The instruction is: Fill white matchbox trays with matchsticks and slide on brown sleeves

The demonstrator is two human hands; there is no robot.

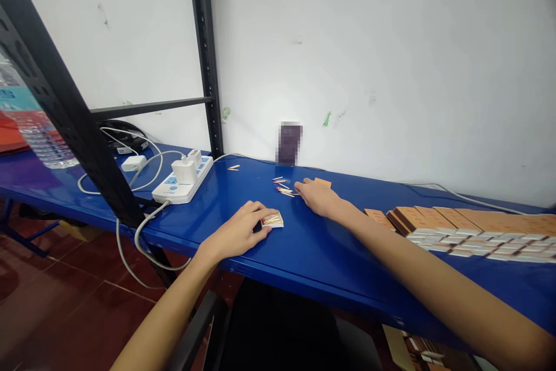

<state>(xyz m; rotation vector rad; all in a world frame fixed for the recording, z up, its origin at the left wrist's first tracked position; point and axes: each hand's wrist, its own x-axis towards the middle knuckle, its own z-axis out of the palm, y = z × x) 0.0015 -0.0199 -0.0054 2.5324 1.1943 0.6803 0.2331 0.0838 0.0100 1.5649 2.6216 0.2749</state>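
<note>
My left hand (pixel 249 227) grips a small white matchbox tray (pixel 278 224) on the blue table, thumb at the near side and fingers at the far side. Wooden matches with red heads (pixel 271 219) lie inside it. Farther forward, my right hand (pixel 316 196) rests low over the table with its fingers curled together. Its fingertips are beside a small pile of loose matches (pixel 285 191); whatever is between them is hidden. An orange matchbox cover (pixel 322 183) lies just behind that hand, partly covered by it.
Stacked orange matchboxes (pixel 460 223) line the right side. A white power strip (pixel 182 183) with plugs and cables sits left, beside a black metal post (pixel 206 58). A few matches (pixel 233 168) lie near the wall. A dark pixelated object (pixel 289 144) leans there. A plastic bottle (pixel 39 128) stands far left.
</note>
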